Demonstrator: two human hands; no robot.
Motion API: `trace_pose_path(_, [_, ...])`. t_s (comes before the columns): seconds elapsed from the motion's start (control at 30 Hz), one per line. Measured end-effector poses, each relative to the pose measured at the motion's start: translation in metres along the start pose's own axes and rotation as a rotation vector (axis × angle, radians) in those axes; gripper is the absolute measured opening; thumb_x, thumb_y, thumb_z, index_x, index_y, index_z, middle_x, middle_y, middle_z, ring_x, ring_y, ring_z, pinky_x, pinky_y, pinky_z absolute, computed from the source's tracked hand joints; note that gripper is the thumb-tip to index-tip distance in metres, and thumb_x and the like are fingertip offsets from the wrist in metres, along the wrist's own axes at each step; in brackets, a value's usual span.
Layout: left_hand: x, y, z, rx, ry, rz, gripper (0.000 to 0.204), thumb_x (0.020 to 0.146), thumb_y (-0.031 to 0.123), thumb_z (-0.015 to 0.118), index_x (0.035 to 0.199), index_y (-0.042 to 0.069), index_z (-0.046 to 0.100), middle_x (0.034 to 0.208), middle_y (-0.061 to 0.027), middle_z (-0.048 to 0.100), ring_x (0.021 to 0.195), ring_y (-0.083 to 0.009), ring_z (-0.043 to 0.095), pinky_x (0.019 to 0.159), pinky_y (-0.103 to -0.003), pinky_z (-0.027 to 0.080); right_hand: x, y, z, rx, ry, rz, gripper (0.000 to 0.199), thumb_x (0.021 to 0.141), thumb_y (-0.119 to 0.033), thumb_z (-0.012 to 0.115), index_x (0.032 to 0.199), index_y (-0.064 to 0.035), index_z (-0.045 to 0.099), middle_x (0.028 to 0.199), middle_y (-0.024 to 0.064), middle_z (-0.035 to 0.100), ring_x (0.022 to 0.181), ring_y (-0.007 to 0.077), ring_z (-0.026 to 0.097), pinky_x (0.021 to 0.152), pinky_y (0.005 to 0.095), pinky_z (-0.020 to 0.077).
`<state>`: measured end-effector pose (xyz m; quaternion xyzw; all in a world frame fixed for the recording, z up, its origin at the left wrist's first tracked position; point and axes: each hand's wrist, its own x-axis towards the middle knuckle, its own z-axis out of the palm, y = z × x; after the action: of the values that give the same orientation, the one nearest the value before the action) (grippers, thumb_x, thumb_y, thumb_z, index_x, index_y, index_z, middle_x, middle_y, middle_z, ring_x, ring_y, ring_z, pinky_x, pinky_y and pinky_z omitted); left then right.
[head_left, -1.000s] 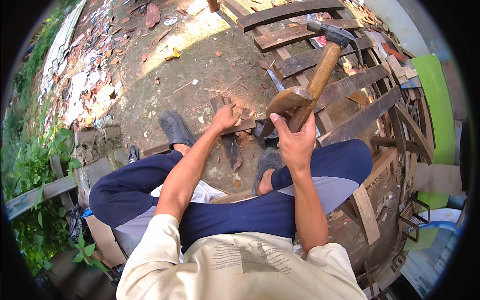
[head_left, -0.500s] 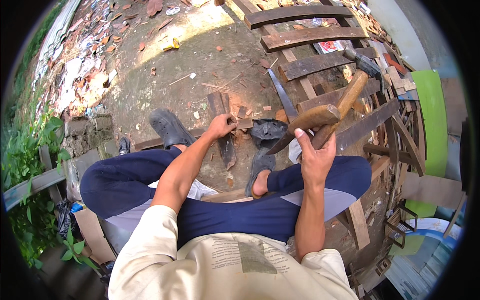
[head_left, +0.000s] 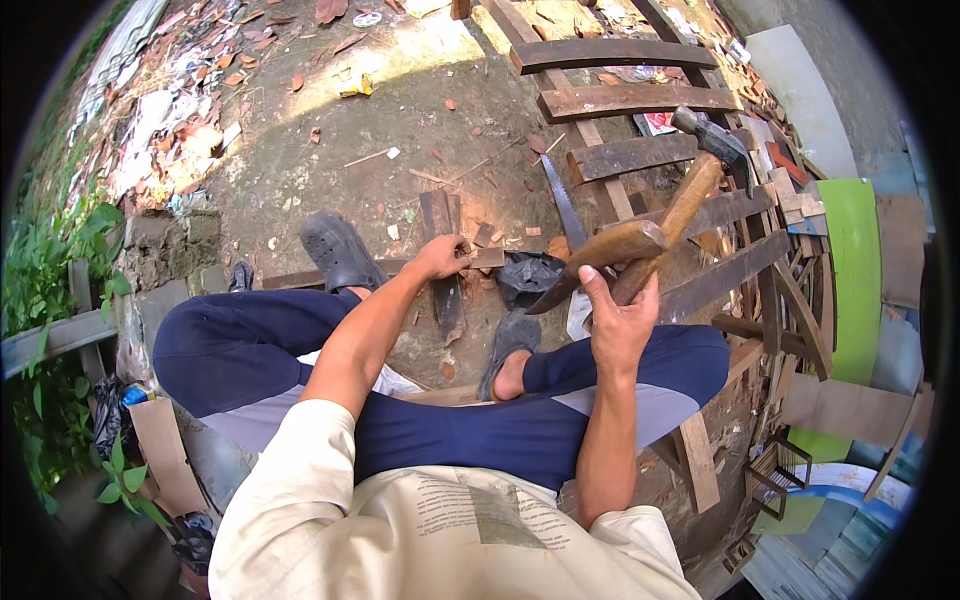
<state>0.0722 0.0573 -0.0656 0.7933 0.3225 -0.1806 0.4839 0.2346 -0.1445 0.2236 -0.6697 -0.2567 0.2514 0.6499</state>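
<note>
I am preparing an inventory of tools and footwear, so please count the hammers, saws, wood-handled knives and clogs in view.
Hammer: 1
Saw: 1
Wood-handled knife: 1
Dark clogs: 2
Total: 5

No text can be read. Small dark print runs in rows across the pale shirt (head_left: pixel 430 560), nearer the body than the left hand (head_left: pixel 440 258) and the right hand (head_left: pixel 620 325), and between the forearms (head_left: pixel 608 430). The rows flank a dark printed square (head_left: pixel 508 515); their letters are too small and blurred to make out. Beyond the right hand's grip, near the hammer (head_left: pixel 690 195)'s head, a red-and-white packet (head_left: pixel 655 123) shows marks too small to tell.
</note>
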Motion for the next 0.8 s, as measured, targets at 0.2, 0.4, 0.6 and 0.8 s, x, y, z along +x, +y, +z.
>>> trace_pose_path(0.2, [-0.040,-0.006,0.005,0.359,0.054,-0.242,0.087,0.086,0.065,0.063,0.151,0.013,0.041,0.150,-0.0167,0.049,0.139,-0.0368,0.045,0.108,-0.052,0.042,-0.006,-0.009,-0.005,0.023,-0.021,0.009,0.045,0.089,0.002,0.074,0.127,0.0032,0.052,0.118,0.0107,0.064,0.109,0.0171,0.063,0.095,0.0309,0.0519])
trace_pose_path(0.4, [-0.040,-0.012,-0.002,0.452,0.048,-0.136,0.084,0.087,0.073,0.057,0.141,0.008,0.053,0.125,-0.0202,0.067,0.115,-0.0383,0.064,0.095,-0.048,0.052,-0.011,-0.040,-0.012,0.138,-0.044,0.022,0.041,0.089,0.002,0.074,0.124,0.0029,0.053,0.114,0.0106,0.066,0.105,0.0168,0.065,0.094,0.0308,0.0522])
trace_pose_path(0.6, [-0.062,0.009,0.025,0.513,0.218,-0.172,0.081,0.075,0.062,0.079,0.129,0.007,0.057,0.121,-0.0178,0.066,0.108,-0.0368,0.067,0.088,-0.048,0.056,-0.009,-0.031,-0.027,0.086,0.003,-0.013,0.039,0.088,0.003,0.075,0.121,0.0026,0.054,0.111,0.0110,0.066,0.103,0.0168,0.065,0.092,0.0304,0.0520])
trace_pose_path(0.8, [-0.070,0.009,0.047,0.593,0.239,-0.238,0.088,0.074,0.061,0.080,0.138,0.007,0.052,0.133,-0.0138,0.056,0.128,-0.0344,0.054,0.100,-0.051,0.049,-0.010,-0.022,-0.032,0.073,0.053,-0.045,0.040,0.088,0.002,0.075,0.122,0.0038,0.054,0.111,0.0118,0.066,0.104,0.0192,0.065,0.092,0.0323,0.0527])
